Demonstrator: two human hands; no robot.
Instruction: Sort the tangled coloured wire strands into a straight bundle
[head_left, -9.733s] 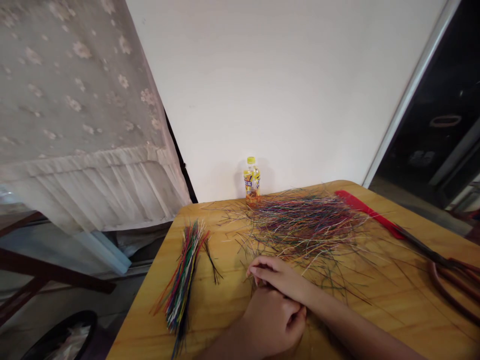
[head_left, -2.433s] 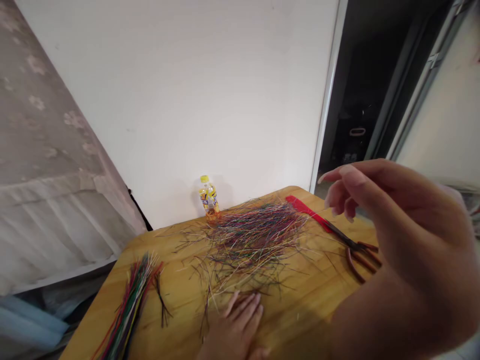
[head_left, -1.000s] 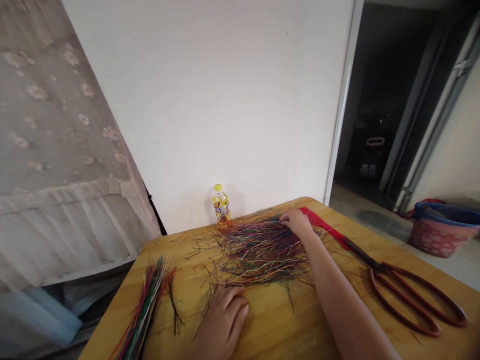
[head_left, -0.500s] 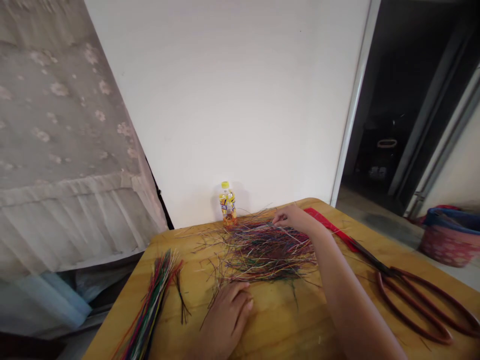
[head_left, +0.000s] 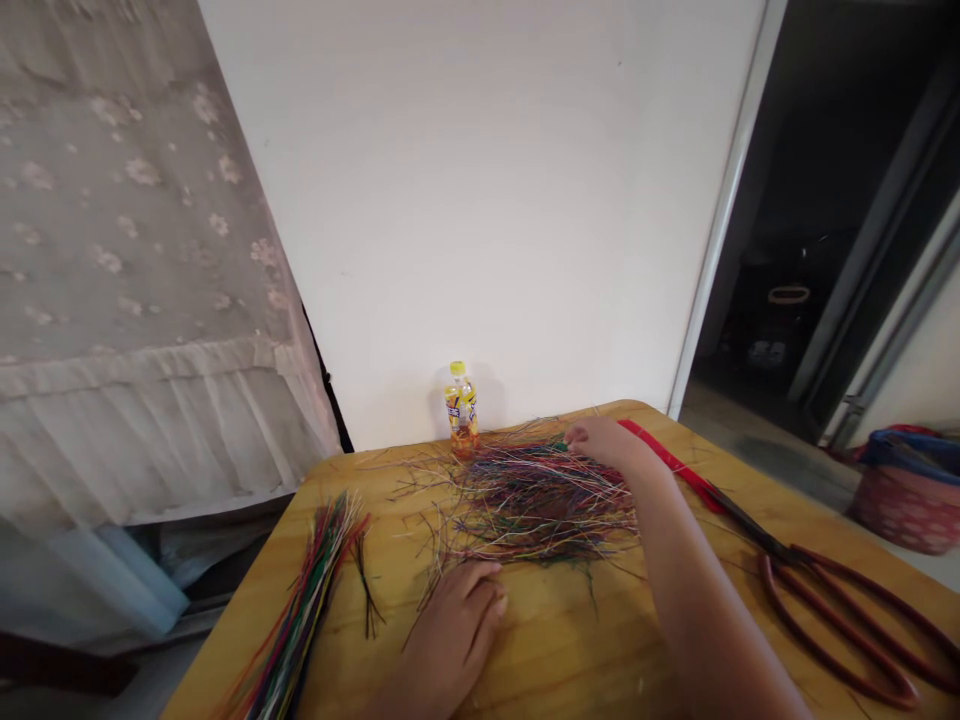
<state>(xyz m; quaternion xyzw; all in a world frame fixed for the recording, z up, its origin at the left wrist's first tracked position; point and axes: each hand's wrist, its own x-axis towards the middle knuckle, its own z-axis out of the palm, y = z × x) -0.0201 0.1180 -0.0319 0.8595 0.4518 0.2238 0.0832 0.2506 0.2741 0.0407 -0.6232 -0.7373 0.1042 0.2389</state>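
A loose heap of thin coloured wires point(head_left: 540, 510) is spread over the wooden table. Over its far right side, my right hand point(head_left: 592, 440) is closed in a pinch on thin wire; a bit of green shows at the fingertips, which are partly hidden. My left hand point(head_left: 457, 615) lies on the table at the heap's near edge, fingers loosely bent and thumb apart, holding nothing that I can see. A few wire ends run beside and under it. Farther left lies a long bundle of coloured wires point(head_left: 307, 600), beside a small bunch of dark strands point(head_left: 366, 590).
Big scissors point(head_left: 795, 560) with red-brown handles and red-covered blades lie along the right side of the wooden table point(head_left: 555, 660). A yellow-capped drink bottle point(head_left: 462, 410) stands by the white wall. A pink bucket point(head_left: 911, 495) is on the floor at right.
My right hand has shifted slightly to the right over the heap, and green now shows at its fingertips. The left hand stays put. The view has turned a little to the left.
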